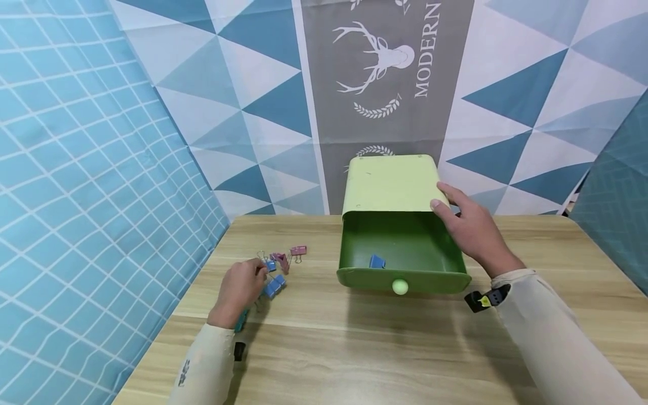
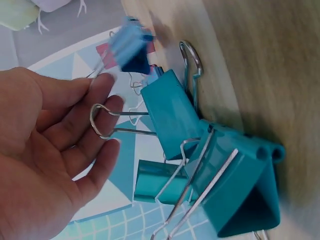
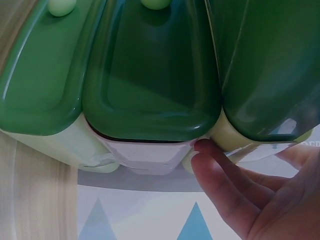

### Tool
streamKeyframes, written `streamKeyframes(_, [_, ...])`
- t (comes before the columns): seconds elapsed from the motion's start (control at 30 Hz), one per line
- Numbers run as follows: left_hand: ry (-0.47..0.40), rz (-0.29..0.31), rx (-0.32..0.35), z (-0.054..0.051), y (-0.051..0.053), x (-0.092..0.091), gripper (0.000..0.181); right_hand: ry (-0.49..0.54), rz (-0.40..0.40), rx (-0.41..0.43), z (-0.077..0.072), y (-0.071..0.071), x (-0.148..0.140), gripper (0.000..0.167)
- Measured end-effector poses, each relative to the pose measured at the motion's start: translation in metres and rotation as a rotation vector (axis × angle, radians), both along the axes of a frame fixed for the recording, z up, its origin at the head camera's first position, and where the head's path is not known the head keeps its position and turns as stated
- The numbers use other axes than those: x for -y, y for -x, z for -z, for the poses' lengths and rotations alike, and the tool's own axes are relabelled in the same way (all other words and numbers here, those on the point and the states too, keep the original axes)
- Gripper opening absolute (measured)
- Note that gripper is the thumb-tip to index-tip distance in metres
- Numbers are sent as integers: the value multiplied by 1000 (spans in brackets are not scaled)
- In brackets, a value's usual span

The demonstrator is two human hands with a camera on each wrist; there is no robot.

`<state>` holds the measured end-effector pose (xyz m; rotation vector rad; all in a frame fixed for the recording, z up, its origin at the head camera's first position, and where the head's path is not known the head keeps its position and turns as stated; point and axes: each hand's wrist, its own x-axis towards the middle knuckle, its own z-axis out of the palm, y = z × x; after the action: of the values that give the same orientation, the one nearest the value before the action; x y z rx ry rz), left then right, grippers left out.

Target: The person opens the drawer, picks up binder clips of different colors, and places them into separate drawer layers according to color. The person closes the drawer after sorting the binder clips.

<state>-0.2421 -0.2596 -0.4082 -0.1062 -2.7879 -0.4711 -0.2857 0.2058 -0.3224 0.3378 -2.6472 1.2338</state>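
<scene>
My left hand is low over the left side of the table, pinching a blue binder clip by its wire handle between thumb and fingertips. Close by lie teal binder clips, some standing beside or against each other, and pink binder clips. My right hand rests with extended fingers on the right side of a pale green cabinet. Its top green drawer is pulled out, and a blue binder clip lies inside. In the right wrist view, the fingertips touch the cabinet's side.
Below the top drawer, the right wrist view shows further green drawer fronts with round knobs. Wood-grain table lies in front of the cabinet. Patterned cloth hangs behind, and a blue checked cloth stands on the left.
</scene>
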Motion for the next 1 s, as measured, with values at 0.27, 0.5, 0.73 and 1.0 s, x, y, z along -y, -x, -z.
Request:
streamKeyframes(0.27, [15, 42, -203, -8, 3, -2, 10, 2, -1, -8, -2, 0, -1, 72])
streamKeyframes(0.5, [21, 113, -366, -33, 0, -9, 9, 5, -5, -12, -3, 0, -1, 73])
streamKeyframes(0.73, [71, 198, -469, -71, -1, -28, 11, 4, 0, -17, -1, 0, -1, 73])
streamKeyframes(1.0, [129, 248, -574, -110, -2, -59, 15, 10, -3, -11, 1, 1, -1, 74])
